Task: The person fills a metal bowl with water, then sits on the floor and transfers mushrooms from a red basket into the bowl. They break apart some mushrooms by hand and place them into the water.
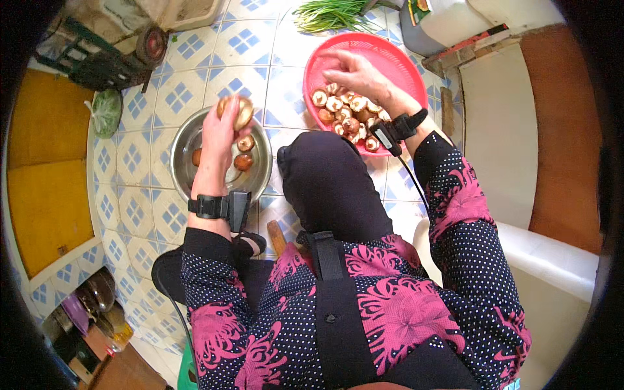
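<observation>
My left hand (219,126) is closed around a brown-capped mushroom (244,115), probably shiitake, above a stainless steel basin (263,180). Whether the grip covers a second mushroom is hard to tell. Inside the basin lie a few more, such as one mushroom (243,162) with its brown cap up. To the right, my right hand (356,73) hovers over a red plastic colander basket (395,58), fingers apart and nothing in them. Below that hand, a heap of mushrooms (348,112) with pale undersides and short stems fills the basket's near half.
Green leafy stalks (336,17) lie on the tiled floor (239,58) beyond the basket. At left are a tied plastic bag of greens (106,113) and a dark wheeled frame (97,58). A white cabinet side (499,131) borders the right. My bent knee (326,175) sits between basin and basket.
</observation>
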